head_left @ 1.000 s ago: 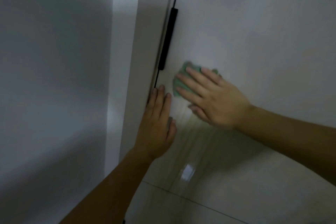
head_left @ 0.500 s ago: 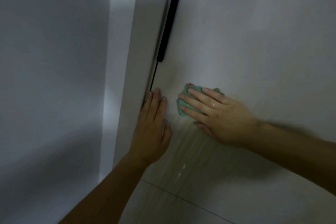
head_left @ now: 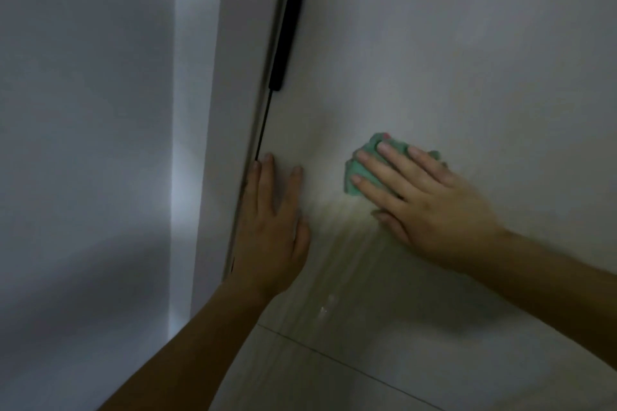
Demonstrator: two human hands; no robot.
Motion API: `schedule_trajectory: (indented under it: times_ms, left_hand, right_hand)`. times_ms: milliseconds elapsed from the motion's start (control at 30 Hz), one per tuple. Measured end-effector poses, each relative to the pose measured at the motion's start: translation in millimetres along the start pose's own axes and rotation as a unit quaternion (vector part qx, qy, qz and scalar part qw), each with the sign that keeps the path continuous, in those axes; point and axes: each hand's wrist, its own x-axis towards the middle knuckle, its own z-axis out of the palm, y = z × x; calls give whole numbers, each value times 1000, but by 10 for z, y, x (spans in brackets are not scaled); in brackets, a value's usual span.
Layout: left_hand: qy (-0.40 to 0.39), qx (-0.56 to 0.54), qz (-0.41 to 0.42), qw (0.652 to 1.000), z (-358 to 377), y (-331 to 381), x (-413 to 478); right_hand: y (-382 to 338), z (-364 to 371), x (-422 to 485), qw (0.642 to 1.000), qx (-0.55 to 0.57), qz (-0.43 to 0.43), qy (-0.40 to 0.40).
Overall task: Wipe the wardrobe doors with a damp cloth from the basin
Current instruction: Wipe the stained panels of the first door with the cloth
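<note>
Cloth (head_left: 359, 173) mid-frame, pressed flat to door (head_left: 467, 60) under right hand (head_left: 430, 207), fingers straight (no pinch); left hand (head_left: 270, 227) flat, empty, just left by the door edge; handle (head_left: 290, 20) runs lengthwise up-left of cloth, right hand nearer.

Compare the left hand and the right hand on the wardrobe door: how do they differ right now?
The left hand lies bare on the wardrobe door; the right hand presses a green cloth against it. The left hand sits at the door's left edge, below the black handle; the right hand is further right. The left hand's fingers point up; the right hand's point up and left. Both lie flat with straight fingers.
</note>
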Motion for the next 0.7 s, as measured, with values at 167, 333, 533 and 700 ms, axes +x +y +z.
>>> schedule_trajectory:
  times_ms: [167,333,533,700]
  left_hand:
    - [3,16,14,1000,116,262,95]
    - [-7,22,5,1000,125,390,119]
    - [-16,28,80,996,126,755,245]
    - [-52,62,160,984,167,1018,279]
  right_hand:
    - [-131,91,-127,994,13,108,20]
    - [72,95,-593,994,8,107,26]
    - [-148,226,-875,979,31,199,19]
    - [40,133,-1106,969,32,243,32]
